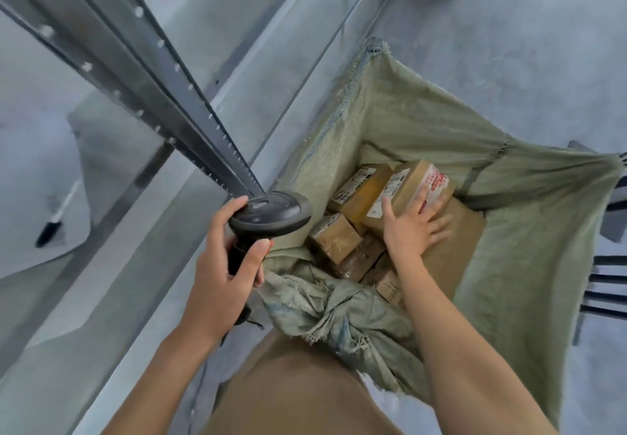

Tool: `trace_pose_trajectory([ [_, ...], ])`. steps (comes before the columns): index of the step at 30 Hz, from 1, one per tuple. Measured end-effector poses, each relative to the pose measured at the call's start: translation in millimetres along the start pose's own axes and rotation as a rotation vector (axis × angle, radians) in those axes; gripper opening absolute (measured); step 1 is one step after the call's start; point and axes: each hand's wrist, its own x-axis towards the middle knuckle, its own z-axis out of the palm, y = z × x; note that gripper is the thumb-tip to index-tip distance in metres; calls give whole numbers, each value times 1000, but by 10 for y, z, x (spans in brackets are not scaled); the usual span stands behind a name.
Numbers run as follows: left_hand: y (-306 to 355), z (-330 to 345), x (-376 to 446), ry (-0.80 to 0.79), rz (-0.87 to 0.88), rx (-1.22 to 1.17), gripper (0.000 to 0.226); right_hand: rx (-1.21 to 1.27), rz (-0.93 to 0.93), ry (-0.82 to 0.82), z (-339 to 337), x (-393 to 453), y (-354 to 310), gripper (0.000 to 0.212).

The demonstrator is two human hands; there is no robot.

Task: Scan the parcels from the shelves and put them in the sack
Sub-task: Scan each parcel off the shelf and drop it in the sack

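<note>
Looking down into a wide-mouthed, pale green woven sack, hanging open beside grey slotted metal shelf uprights. Lying inside the sack, several brown cardboard parcels in a loose heap. Resting flat on the uppermost brown cardboard parcel with white label and red printing, near the middle of the sack: the right hand, fingers straight and spread, thumb lying against the labelled side, palm pressing down; not curling around the box. Sitting just beside that box, toward the shelf-side wall of the sack, a second long brown parcel with a white barcode label, touching the first along its length. Lying below both, nearer the bunched near rim of the sack, a small squarish brown box and further taped brown packages, partly hidden under the right forearm. Lying under the hand and the top box, a flat brown cardboard sheet or large package; not distinguishable which. Gripping a black handheld barcode scanner outside the sack, just off its shelf-side rim: the left hand, fingers wrapping the handle, thumb on the side, scanner head pointing toward the sack. Lying well away from the sack, on a grey shelf surface beyond the uprights, a black-and-white marker pen.
</note>
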Motion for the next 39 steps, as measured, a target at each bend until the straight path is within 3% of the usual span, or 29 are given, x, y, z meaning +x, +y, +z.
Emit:
trace_pose_trajectory([
  [4,-93,-268,-619,119,38,-26,49,-9,-122,72,-170,-426,-22,87],
  [13,-611,-721,-2739,425,25,-30,47,114,-716,114,70,-2592,320,69],
  [19,-732,-1280,-4346,814,25,-39,37,73,-1200,-32,312,-4151,491,72],
  [25,-788,-1624,-5471,1133,13,-61,39,20,-1505,-213,742,-5383,387,73],
  [34,-937,-2052,-6481,1496,-27,-141,43,-158,-1850,-455,1392,-6930,45,84],
  [39,-1125,-2640,-6523,1562,7,-133,38,-220,-1925,-474,1761,-7614,-338,84],
])
